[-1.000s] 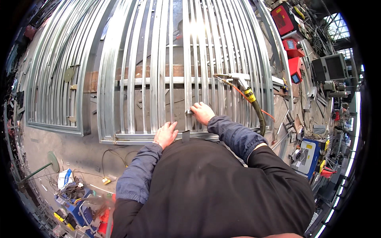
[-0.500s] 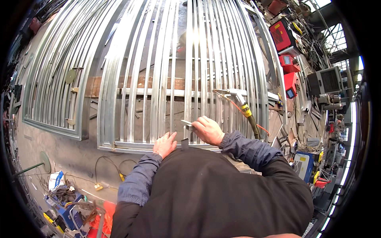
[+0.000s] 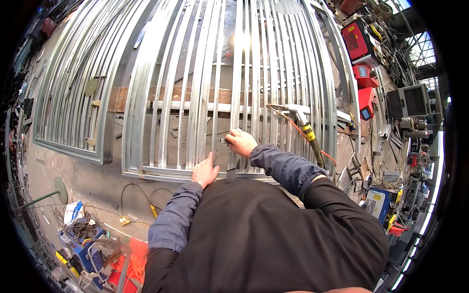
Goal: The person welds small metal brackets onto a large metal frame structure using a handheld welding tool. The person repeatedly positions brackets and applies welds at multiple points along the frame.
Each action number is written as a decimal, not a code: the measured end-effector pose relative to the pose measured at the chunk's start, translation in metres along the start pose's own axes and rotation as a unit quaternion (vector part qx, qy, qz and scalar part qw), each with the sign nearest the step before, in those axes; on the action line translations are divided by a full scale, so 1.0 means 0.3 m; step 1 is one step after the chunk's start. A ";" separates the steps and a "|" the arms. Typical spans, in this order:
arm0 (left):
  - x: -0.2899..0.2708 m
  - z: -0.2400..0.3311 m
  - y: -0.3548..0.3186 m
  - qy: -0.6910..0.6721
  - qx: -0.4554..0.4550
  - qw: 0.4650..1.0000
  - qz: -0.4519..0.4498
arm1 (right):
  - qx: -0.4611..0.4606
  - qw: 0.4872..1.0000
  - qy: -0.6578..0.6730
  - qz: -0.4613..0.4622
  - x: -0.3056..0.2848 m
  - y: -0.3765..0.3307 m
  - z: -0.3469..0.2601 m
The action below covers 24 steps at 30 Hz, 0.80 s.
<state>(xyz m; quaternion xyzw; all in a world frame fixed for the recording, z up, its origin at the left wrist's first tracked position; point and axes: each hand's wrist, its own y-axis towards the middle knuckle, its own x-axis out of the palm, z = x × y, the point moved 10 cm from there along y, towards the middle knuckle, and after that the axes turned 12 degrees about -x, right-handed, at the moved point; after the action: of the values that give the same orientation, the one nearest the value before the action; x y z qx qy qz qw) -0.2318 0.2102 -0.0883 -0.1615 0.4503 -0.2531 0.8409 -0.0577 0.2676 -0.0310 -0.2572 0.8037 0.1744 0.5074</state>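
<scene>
Over the concrete floor point(image 3: 112, 180), pinching a small metal piece point(image 3: 224, 141) in the right hand point(image 3: 242, 142) above a slatted metal frame point(image 3: 133, 136); reaching the left hand point(image 3: 205, 172), thumb spread, to its near end; working left of a welding torch point(image 3: 309, 133).

Main barred frame point(image 3: 161, 173) sits centre, second barred frame point(image 3: 106, 151) left of it across a gap, round disc point(image 3: 91, 87) at that one's right side. Torch point(image 3: 290, 108) lies on the main frame's right-hand bars; left hand point(image 3: 205, 172) is at the near rail, right hand point(image 3: 242, 143) right of it and slightly farther, small piece point(image 3: 224, 141) in its fingers. Boxy machines point(image 3: 355, 41) stand far right, cable pile point(image 3: 82, 228) near left.
</scene>
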 end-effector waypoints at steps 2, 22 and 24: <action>0.071 0.047 0.000 0.029 0.018 0.998 -0.050 | -0.004 1.000 -0.004 0.008 0.014 0.000 0.001; 0.072 0.092 -0.004 0.058 -0.012 0.997 -0.041 | 0.033 0.997 -0.021 -0.060 0.069 -0.035 0.027; 0.064 0.091 -0.011 0.067 -0.005 0.997 -0.041 | 0.037 0.998 -0.021 -0.052 0.054 -0.033 0.013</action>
<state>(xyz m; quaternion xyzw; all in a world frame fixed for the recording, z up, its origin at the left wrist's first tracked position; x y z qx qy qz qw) -0.2009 0.1976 -0.0848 -0.1664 0.4999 -0.2959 0.7968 -0.0546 0.2579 -0.0475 -0.2761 0.7842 0.1235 0.5417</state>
